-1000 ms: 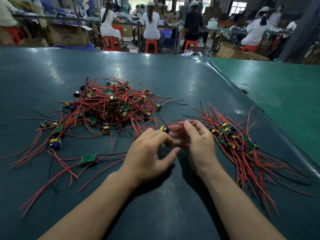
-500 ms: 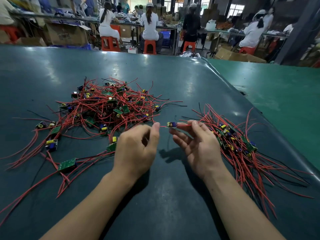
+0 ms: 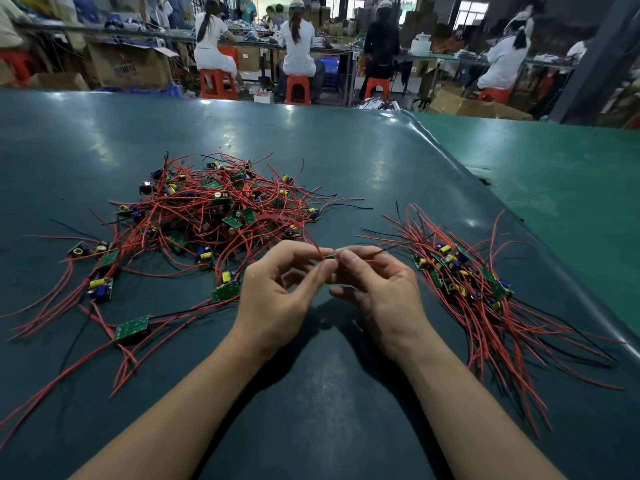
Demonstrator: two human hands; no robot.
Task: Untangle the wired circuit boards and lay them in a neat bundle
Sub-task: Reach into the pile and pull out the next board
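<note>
A tangled heap of small green circuit boards with red and black wires (image 3: 214,216) lies on the dark table to the left of centre. To the right lies a laid-out bundle of boards (image 3: 460,275), its wires fanning toward me. Between the two, my left hand (image 3: 280,299) and my right hand (image 3: 377,292) meet fingertip to fingertip above the table. Together they pinch one small board (image 3: 330,256), mostly hidden by the fingers. Its red wire arcs back to the left over the heap, and a dark wire runs right from it.
Loose boards (image 3: 133,329) with long red leads trail at the near left. The dark table mat (image 3: 322,410) ends at a rounded right edge beside a green surface (image 3: 561,174). Several seated people work at benches far behind.
My hands have drawn closer together and now both pinch the small board. The heap's loose boards at the near left have shifted a little toward me.
</note>
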